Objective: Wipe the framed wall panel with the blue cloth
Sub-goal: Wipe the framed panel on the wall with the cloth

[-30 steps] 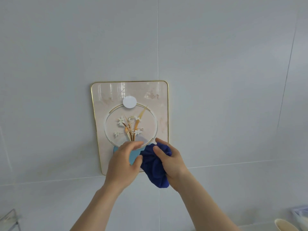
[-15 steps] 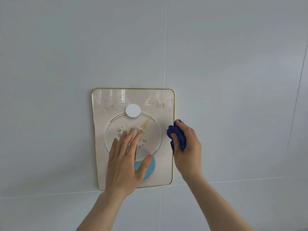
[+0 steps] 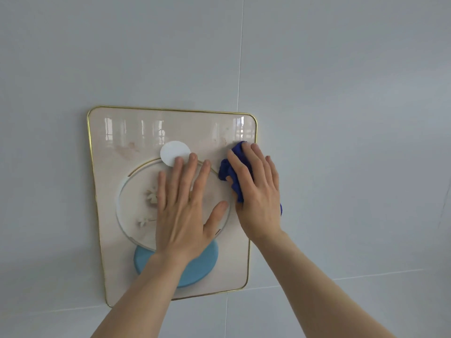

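Note:
The framed wall panel (image 3: pixel 117 152) hangs on the wall: glossy beige with a thin gold rim, a ring with flowers, a white disc and a light blue disc. My left hand (image 3: pixel 185 211) lies flat on the ring in the panel's middle, fingers spread, holding nothing. My right hand (image 3: pixel 258 191) presses the bunched blue cloth (image 3: pixel 229 174) against the panel's upper right part, near the right rim. Most of the cloth is hidden under that hand.
Pale grey wall tiles (image 3: pixel 341 118) surround the panel, with a vertical seam above it and a horizontal seam below. Both forearms reach up from the bottom of the view.
My right hand has carried the blue cloth up along the panel's right side. My left hand has spread flat and slid up over the ring. The view has drawn closer to the panel.

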The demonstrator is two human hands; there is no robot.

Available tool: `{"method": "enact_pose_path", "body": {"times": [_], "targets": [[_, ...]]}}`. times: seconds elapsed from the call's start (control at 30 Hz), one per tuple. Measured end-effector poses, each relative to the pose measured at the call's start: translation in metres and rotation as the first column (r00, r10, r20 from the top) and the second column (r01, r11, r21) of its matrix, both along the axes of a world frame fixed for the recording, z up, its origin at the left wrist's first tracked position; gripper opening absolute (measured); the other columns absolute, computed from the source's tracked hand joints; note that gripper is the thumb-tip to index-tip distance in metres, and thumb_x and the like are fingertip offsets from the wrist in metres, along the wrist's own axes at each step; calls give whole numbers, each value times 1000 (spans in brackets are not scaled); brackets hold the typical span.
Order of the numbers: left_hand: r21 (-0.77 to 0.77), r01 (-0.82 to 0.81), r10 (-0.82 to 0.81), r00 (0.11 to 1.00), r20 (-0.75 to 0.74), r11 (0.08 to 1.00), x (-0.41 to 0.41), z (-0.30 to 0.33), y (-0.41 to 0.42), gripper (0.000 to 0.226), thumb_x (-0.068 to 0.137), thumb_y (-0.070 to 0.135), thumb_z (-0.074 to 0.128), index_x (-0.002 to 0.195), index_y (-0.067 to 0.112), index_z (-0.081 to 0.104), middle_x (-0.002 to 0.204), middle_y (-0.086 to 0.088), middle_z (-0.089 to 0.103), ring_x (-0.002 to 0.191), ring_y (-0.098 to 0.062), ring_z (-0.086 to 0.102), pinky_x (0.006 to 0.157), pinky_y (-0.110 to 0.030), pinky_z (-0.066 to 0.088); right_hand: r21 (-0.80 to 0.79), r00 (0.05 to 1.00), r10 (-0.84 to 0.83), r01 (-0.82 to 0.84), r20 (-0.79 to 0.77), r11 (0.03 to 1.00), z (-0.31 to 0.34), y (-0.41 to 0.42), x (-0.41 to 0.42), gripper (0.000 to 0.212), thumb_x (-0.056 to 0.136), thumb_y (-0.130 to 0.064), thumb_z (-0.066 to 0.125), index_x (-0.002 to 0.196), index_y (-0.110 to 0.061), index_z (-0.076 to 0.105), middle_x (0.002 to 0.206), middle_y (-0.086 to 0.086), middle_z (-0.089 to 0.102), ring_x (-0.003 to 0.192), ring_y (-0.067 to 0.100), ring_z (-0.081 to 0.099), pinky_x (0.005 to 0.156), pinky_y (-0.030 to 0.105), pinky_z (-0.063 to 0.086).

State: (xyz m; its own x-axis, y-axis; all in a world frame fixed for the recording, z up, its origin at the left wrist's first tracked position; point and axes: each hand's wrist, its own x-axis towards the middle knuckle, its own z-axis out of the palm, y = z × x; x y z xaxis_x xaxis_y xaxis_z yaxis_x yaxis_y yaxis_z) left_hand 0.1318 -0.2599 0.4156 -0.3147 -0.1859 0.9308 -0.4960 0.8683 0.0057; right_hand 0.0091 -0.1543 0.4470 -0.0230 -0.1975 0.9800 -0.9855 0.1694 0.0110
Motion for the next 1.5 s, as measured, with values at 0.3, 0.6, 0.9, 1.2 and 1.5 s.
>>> {"method": "enact_pose_path", "body": {"times": [0.3,0.6,0.9,1.2,1.5], "targets": [[-117,-156,146,985,-90,981,-29,-14,-25,67,109,47,16,169,14,12,178,-5,10,166,-24,2,134,-50,-1,-81,993,-42,33,-111,996,-16,-24,-22,42,109,-22,51,149,-12,59,162,20,46,155,41,38,127,60,31],[-144,-153,135,982,-129,978,-32,-20,-31,67,110,47,18,169,14,13,178,-5,12,166,-25,4,134,-51,2,-74,996,4,-11,-91,997,-49,-27,-25,36,109,-7,50,142,-6,65,159,18,49,154,44,37,125,65,32],[-139,-151,129,980,-150,979,-35,-20,-31,66,110,46,19,168,15,15,177,-5,14,165,-26,7,134,-51,3,68,989,-12,22,-151,997,-75,-10,-30,37,115,-13,42,143,-9,64,158,18,52,153,44,40,126,61,35],[-144,-152,132,982,-136,978,-35,-19,-32,69,108,45,23,169,17,10,178,-2,7,166,-25,4,134,-52,3,226,981,-8,53,-195,973,-115,16,-40,36,112,-10,48,146,-9,61,162,14,48,156,39,38,123,58,39],[-159,-174,152,978,-142,972,-39,-22,-36,70,109,48,22,169,16,8,178,-1,1,166,-24,0,134,-51,1,261,995,-1,28,-104,965,-131,34,-31,47,101,7,53,142,-12,66,164,7,47,154,36,42,112,48,54]]}}
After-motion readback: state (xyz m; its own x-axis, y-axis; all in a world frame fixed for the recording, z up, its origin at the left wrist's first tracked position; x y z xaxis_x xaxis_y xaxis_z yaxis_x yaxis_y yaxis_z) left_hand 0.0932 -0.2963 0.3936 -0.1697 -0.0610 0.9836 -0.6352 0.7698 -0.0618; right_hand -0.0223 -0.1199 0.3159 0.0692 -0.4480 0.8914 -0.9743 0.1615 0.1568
